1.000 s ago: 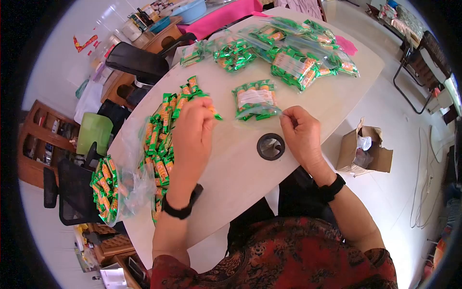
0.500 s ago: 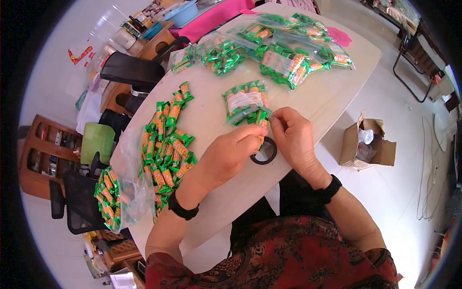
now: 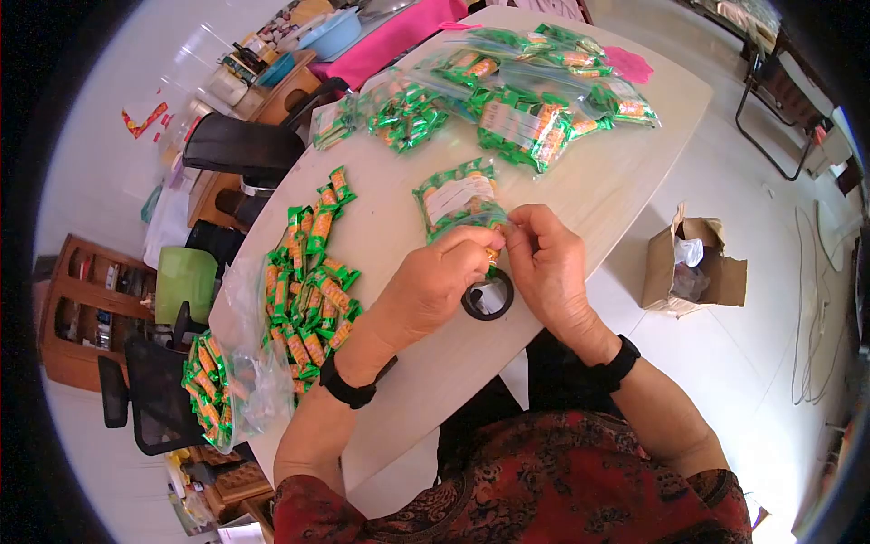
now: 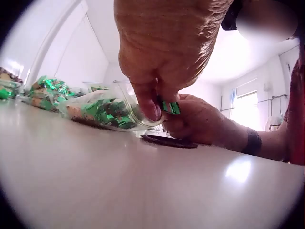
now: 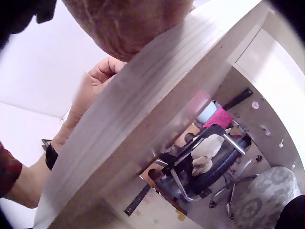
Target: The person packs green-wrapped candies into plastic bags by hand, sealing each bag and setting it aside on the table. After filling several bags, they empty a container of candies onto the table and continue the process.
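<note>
pale table (image 3: 625, 172), black ring (image 3: 490, 315) near the hands (image 3: 430, 290) (image 3: 555, 272), packet (image 3: 493, 257) and bag edge (image 3: 478, 221) apparently in their pinch

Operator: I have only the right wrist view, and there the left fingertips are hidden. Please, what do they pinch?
Observer: The left hand pinches a small green-and-orange shiny packet.
Operator: Thank you. And what has the right hand in its fingers?
Observer: It pinches the near edge of a white-labelled clear plastic bag.
Operator: Is there some object on the table close to the hands?
Observer: Yes, a flat black ring lies just on the person's side of the fingertips.
</note>
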Demonstrator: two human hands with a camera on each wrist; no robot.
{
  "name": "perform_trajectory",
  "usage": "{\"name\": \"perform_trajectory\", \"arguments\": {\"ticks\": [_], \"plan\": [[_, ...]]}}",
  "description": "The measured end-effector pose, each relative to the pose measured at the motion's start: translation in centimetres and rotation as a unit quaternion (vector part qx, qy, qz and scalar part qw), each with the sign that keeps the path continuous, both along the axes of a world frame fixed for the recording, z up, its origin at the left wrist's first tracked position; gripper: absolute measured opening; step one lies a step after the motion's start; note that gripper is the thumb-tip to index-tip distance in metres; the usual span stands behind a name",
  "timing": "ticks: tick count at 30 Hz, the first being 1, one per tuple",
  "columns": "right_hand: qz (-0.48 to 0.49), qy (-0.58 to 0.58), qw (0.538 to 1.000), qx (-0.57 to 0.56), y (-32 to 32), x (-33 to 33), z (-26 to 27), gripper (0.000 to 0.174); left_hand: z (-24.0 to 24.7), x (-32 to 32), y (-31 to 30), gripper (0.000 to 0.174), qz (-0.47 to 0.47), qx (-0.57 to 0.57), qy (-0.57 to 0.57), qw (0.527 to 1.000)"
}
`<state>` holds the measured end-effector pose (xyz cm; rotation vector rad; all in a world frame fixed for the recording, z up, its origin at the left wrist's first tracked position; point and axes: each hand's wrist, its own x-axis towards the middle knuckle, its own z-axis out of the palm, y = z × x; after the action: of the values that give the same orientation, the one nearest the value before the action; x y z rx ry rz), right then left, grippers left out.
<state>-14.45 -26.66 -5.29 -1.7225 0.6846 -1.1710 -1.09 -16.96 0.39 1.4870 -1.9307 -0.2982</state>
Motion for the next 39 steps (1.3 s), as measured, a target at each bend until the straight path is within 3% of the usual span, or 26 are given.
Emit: {"name": "perform_trajectory", "arguments": {"ticks": [4,10,12,15,21,30,34,39], "plan": [[0.009,0.027,1.0,0.0,0.0,0.0,0.1,0.011,-0.3,0.7,-0.4,0.011,-0.024,-0.036,-0.092,0.995],[0.007,0.038,0.998,-0.04,0.0,0.0,-0.2,0.011,-0.1,-0.1,-1.0,0.013,0.033,-0.08,-0.154,0.984],[0.003,0.032,0.998,-0.053,0.0,0.0,-0.2,0.01,0.3,-0.5,-1.1,0.02,0.106,-0.126,-0.275,0.947],[0.01,0.034,0.999,-0.037,0.0,0.1,-0.3,0.01,1.1,-1.3,-2.4,0.027,0.167,-0.177,-0.255,0.936],[0.007,0.02,0.998,-0.053,0.0,-0.1,-0.3,0.011,0.3,-0.4,-3.7,0.035,0.143,-0.153,-0.272,0.939],[0.029,0.048,0.998,-0.034,0.2,-0.4,0.2,0.009,-1.2,-0.2,-5.8,0.026,0.272,-0.041,-0.254,0.927],[0.007,0.027,0.999,-0.017,0.1,-0.2,-0.1,0.008,-1.0,0.3,-4.8,0.029,0.266,-0.022,-0.279,0.922],[0.003,-0.008,0.999,0.044,0.1,-0.1,-0.1,0.008,-0.6,1.3,-0.4,0.039,0.287,-0.078,-0.208,0.932]]}}
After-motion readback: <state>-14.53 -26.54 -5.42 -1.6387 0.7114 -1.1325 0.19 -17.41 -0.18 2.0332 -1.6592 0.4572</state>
